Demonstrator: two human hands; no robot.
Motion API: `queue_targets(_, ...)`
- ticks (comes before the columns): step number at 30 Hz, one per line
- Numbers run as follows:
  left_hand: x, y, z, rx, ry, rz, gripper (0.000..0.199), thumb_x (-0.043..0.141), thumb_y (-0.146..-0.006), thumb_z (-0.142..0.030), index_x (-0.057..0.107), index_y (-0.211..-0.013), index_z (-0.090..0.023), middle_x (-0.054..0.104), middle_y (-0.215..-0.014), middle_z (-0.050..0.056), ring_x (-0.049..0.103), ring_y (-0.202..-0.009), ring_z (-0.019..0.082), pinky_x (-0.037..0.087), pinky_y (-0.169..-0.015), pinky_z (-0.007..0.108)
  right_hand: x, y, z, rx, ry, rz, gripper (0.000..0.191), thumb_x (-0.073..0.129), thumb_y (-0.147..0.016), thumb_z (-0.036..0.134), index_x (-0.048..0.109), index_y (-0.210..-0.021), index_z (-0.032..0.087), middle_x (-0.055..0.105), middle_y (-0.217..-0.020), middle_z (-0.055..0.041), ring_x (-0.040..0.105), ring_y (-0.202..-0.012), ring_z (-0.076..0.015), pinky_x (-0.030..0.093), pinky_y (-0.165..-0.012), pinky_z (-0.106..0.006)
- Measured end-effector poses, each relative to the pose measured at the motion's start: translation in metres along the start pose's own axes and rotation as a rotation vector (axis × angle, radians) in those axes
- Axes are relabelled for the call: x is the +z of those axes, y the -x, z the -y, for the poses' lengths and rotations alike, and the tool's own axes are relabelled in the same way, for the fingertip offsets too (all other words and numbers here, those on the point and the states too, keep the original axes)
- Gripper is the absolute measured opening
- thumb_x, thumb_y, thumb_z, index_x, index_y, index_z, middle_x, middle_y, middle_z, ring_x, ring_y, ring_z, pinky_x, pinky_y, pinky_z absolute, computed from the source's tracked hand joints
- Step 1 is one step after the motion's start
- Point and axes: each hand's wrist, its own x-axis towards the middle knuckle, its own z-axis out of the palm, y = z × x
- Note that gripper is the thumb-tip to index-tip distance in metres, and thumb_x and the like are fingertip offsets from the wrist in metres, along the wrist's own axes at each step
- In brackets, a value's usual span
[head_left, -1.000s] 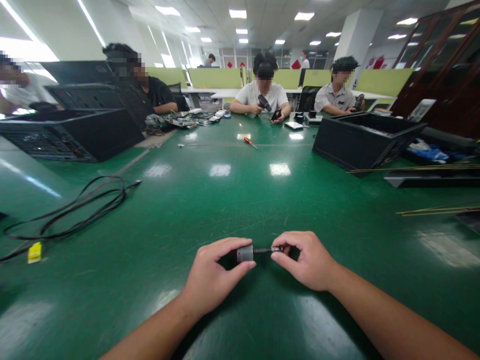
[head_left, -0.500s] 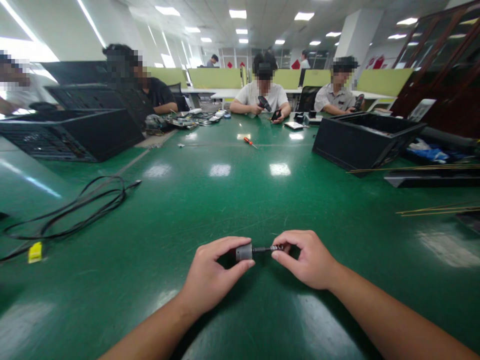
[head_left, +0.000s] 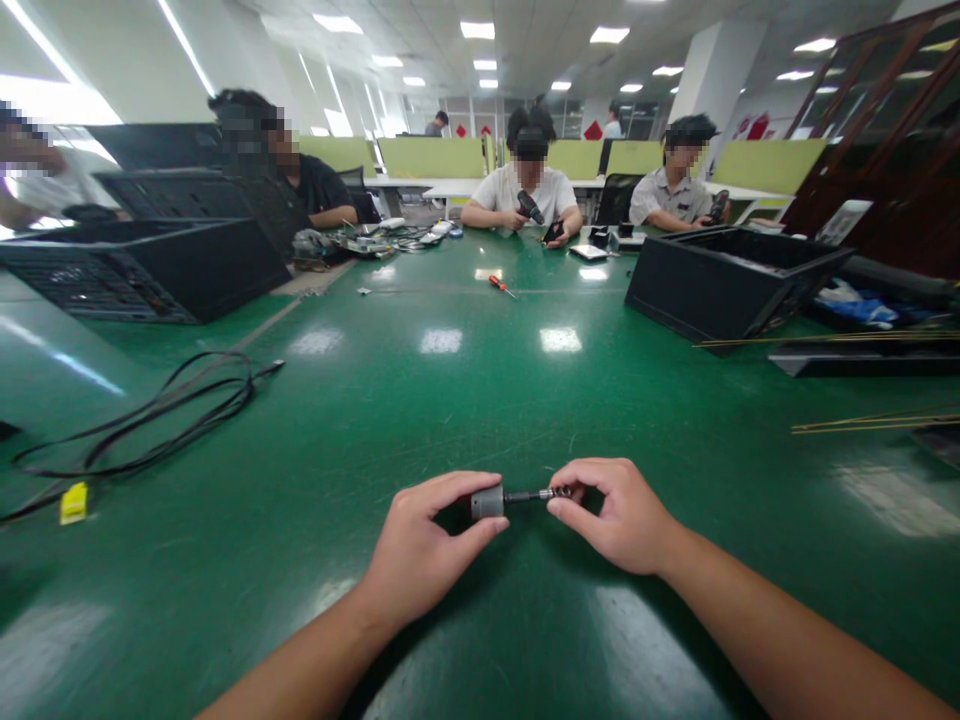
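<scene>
My left hand (head_left: 435, 545) is closed with thumb and fingers around a short grey metal cylinder (head_left: 488, 502), just above the green table (head_left: 442, 420). A thin dark shaft (head_left: 523, 497) sticks out of the cylinder to the right. It ends in a shiny, ridged metal tip (head_left: 559, 492). My right hand (head_left: 619, 515) is closed around that tip, thumb below and fingers behind it. The cylinder and shaft lie nearly level between my two hands. My left palm partly hides the cylinder's far end.
Farther up the table lies an orange screwdriver (head_left: 498, 284). Black cables (head_left: 217, 395) with a yellow tag (head_left: 73, 503) are coiled at left. Black computer cases stand at left (head_left: 225, 265) and right (head_left: 720, 290). Across the table, one person (head_left: 491, 190) holds a power drill (head_left: 531, 208).
My right thumb and fingers have shifted slightly right and loosened a little, showing more of the shiny tip. My left hand keeps its hold on the cylinder, almost still.
</scene>
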Motion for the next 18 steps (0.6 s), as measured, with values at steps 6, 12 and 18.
queue_targets(6, -0.0007, 0.0000, -0.0002, -0.008, -0.008, -0.003, 0.028, 0.080, -0.076, -0.027, 0.078, -0.103, -0.026, 0.080, -0.098, 0.004, 0.075, -0.090, 0.024, 0.060, -0.085, 0.036, -0.0005, -0.0001, -0.0003, -0.002, 0.001, -0.010, 0.004, 0.069, -0.085, 0.021, 0.073, -0.084, 0.020, 0.070, -0.070, -0.0007, 0.065, -0.063, -0.0155, 0.047, -0.062, -0.025)
queue_targets(12, -0.0033, -0.0018, 0.0021, -0.049, -0.032, -0.023, 0.027, 0.079, -0.077, -0.030, 0.078, -0.104, -0.025, 0.080, -0.100, 0.005, 0.075, -0.092, 0.024, 0.060, -0.089, 0.038, -0.0004, -0.0003, -0.0004, -0.013, -0.017, 0.022, 0.003, 0.069, -0.084, 0.019, 0.072, -0.083, 0.019, 0.072, -0.073, -0.0017, 0.066, -0.066, -0.0161, 0.050, -0.065, -0.026)
queue_targets(18, -0.0049, -0.0040, 0.0085, -0.171, 0.039, -0.036, 0.031, 0.077, -0.079, -0.036, 0.074, -0.106, -0.021, 0.077, -0.099, 0.006, 0.072, -0.090, 0.023, 0.058, -0.085, 0.036, -0.0021, -0.0011, -0.0022, -0.001, -0.023, 0.028, 0.003, 0.069, -0.083, 0.019, 0.072, -0.084, 0.019, 0.071, -0.073, -0.0016, 0.066, -0.065, -0.0156, 0.050, -0.064, -0.025)
